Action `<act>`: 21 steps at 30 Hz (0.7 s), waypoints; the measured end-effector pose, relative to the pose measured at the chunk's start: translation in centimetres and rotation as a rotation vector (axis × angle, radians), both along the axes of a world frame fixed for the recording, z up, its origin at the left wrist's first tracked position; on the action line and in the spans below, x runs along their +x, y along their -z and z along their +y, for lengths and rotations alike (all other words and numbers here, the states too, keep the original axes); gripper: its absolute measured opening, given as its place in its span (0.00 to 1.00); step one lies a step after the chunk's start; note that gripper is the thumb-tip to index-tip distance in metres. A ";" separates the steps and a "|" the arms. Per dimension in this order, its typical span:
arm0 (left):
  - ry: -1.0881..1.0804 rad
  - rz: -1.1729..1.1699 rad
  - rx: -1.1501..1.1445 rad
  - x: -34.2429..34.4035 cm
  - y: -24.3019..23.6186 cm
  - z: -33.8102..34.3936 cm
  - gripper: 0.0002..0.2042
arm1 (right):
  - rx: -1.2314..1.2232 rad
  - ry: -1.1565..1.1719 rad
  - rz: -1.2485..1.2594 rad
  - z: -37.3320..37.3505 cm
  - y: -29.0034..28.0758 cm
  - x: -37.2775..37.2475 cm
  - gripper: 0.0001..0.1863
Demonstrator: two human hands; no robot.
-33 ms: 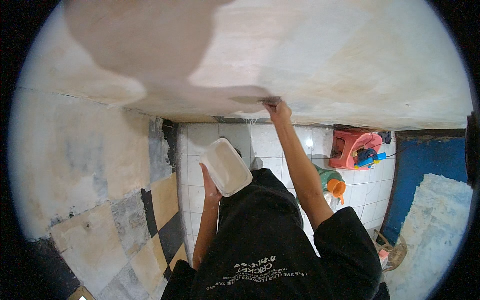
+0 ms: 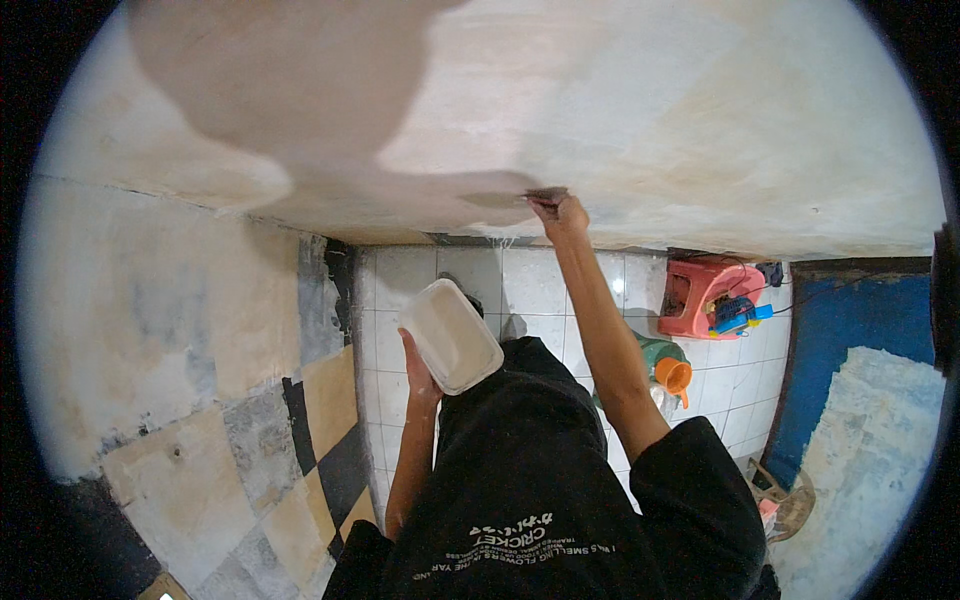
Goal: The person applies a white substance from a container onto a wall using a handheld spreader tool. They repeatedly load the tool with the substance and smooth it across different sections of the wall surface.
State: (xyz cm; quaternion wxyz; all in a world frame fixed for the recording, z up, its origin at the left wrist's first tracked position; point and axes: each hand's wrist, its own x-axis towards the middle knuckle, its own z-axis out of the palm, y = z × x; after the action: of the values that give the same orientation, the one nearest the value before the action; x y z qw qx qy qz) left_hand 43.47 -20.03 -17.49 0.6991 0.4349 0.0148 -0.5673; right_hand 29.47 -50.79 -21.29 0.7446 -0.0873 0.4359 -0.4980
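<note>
My left hand (image 2: 420, 370) grips a white rectangular plastic tub (image 2: 458, 338) by its left side, low in front of my body. The tub is tilted and its pale inside shows. My right hand (image 2: 562, 212) reaches out to the wall (image 2: 640, 130) ahead. Pinched in its fingers is a small, flat, dark scraper (image 2: 546, 192), its blade at the wall surface. My fingers hide most of its handle. The wall around it is smeared in patchy white and beige, and my shadow falls across its left part.
White floor tiles (image 2: 530, 275) lie below. On the right stand a pink plastic stool (image 2: 690, 315) with blue tools and cords, and a green container (image 2: 655, 350) with an orange cup (image 2: 673, 375). A checkered wall (image 2: 330, 400) closes the left, a blue panel (image 2: 825, 330) the right.
My right hand and the scraper have shifted slightly up and to the right along the wall. The tub in my left hand has barely moved.
</note>
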 end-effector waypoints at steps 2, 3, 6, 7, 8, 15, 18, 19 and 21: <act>-0.020 -0.049 0.021 0.9 1.0 1.7 0.40 | -0.047 -0.151 -0.073 1.6 -2.9 -1.1 0.17; -0.040 -0.037 0.037 1.2 1.3 2.2 0.40 | -0.057 -0.099 -0.040 3.4 -4.2 -2.1 0.17; -0.077 -0.081 0.075 1.1 0.2 2.5 0.40 | 0.008 0.009 0.022 6.5 -4.7 -5.7 0.18; -0.085 -0.065 0.071 1.1 -0.1 2.3 0.40 | 0.092 0.019 0.016 5.5 -1.9 -7.9 0.19; -0.094 -0.049 0.070 1.2 -0.2 2.2 0.40 | 0.179 0.027 0.009 4.5 1.6 -9.9 0.21; -0.060 -0.059 0.006 0.9 -0.6 2.4 0.39 | -0.427 -0.279 0.415 -4.1 4.0 -13.7 0.15; -0.074 -0.108 0.079 -0.1 -1.1 2.2 0.40 | -0.176 0.069 0.046 2.8 -5.6 -13.2 0.12; -0.055 -0.099 0.076 -0.5 -1.0 1.7 0.40 | -0.129 0.113 0.043 3.4 -5.7 -13.7 0.11; -0.013 -0.089 0.065 -0.8 -0.8 0.5 0.40 | 0.049 0.074 0.152 1.5 1.4 -15.3 0.15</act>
State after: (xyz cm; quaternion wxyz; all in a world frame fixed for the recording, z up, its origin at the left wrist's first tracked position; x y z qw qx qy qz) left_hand 42.64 -19.50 -16.65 0.6884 0.4819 0.0050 -0.5420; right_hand 14.19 -49.25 -22.68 0.6924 -0.0904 0.5061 -0.5063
